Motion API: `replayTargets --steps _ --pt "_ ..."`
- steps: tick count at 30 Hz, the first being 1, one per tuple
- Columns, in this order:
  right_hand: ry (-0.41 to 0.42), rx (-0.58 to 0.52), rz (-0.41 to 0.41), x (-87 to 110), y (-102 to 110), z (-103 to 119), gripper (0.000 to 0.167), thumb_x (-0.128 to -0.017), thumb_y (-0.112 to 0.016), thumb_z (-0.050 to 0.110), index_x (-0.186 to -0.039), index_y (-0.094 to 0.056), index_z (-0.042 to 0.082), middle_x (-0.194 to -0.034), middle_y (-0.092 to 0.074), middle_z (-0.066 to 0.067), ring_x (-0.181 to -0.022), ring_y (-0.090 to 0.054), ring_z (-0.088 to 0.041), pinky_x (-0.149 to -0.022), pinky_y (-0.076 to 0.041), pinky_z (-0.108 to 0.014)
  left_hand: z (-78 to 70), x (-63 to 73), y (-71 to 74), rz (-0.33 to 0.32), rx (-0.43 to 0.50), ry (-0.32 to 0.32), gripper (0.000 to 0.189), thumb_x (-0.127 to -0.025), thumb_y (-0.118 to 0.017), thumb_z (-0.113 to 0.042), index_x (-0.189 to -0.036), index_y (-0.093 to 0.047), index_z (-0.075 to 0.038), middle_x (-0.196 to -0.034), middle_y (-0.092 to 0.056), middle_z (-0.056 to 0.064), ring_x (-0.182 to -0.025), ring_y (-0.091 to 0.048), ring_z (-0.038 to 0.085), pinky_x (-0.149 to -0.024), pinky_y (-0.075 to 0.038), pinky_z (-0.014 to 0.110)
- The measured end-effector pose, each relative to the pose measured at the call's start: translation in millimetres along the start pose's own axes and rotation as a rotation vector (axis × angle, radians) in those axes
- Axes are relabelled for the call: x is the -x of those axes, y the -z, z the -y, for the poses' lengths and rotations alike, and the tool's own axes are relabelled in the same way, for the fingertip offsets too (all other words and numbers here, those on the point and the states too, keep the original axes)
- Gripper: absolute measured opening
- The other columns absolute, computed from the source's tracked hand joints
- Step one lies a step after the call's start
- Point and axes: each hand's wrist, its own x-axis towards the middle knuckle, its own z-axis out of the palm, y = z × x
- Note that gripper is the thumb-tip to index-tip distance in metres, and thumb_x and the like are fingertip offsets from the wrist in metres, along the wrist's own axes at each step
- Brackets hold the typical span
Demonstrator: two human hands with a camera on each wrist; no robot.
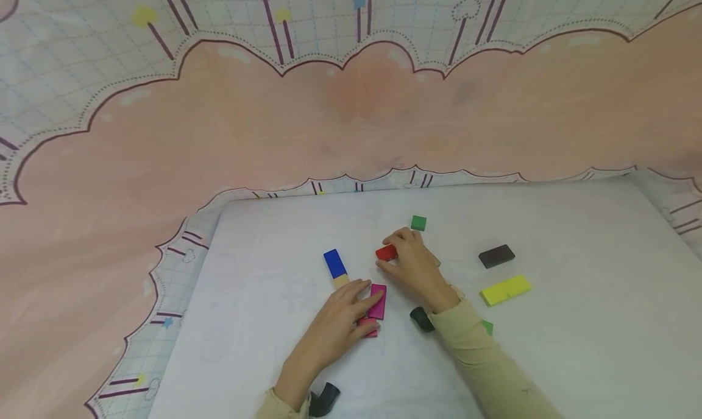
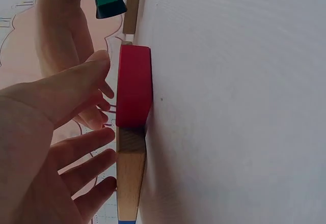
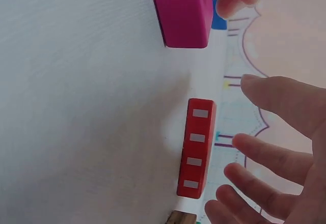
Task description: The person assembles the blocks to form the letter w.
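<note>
In the head view my left hand [image 1: 334, 318] hovers with fingers spread over a magenta block [image 1: 377, 301] and a pinkish-red block [image 1: 368, 327], which it partly covers. A blue block [image 1: 335, 264] and a plain wooden block [image 1: 341, 281] lie beyond its fingertips. From the left wrist, thumb and fingers show extended beside a red block [image 2: 134, 86] and the wooden one [image 2: 130, 183]. My right hand [image 1: 411, 264] reaches around a red block [image 1: 386, 253], thumb and fingers apart. The right wrist view shows white squares on that red block [image 3: 196, 148], fingertips close beside it.
A small green block [image 1: 418, 223] lies beyond the right hand. To the right are a black block [image 1: 496, 256] and a yellow block [image 1: 506, 290]. A dark curved piece [image 1: 421, 319] sits by the right forearm, another dark piece [image 1: 325, 399] by the left sleeve.
</note>
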Motion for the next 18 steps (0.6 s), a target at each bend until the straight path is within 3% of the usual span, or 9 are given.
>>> replayTargets --steps 9,18 --pt "0.003 0.032 0.014 -3.1 -5.2 -0.8 0.039 -0.086 -0.077 0.032 -0.115 -0.069 0.008 -0.122 -0.058 -0.012 -0.110 -0.052 -0.029 -0.082 -0.058 -0.041 2.2 -0.6 -4.1 0.006 -0.024 -0.028 0.048 -0.092 -0.070 -0.037 -0.136 -0.062 -0.020 -0.148 -0.051 0.007 -0.138 -0.044 0.025 -0.116 -0.036 0.044" --pt "0.000 -0.010 0.002 -4.5 -5.8 -2.4 0.032 -0.087 -0.078 0.025 -0.112 -0.070 0.008 -0.119 -0.059 -0.011 -0.112 -0.050 -0.029 -0.085 -0.057 -0.041 4.6 -0.9 -6.7 -0.017 -0.019 -0.062 0.048 -0.092 -0.071 -0.035 -0.136 -0.063 -0.019 -0.143 -0.055 0.007 -0.133 -0.048 0.025 -0.114 -0.038 0.045"
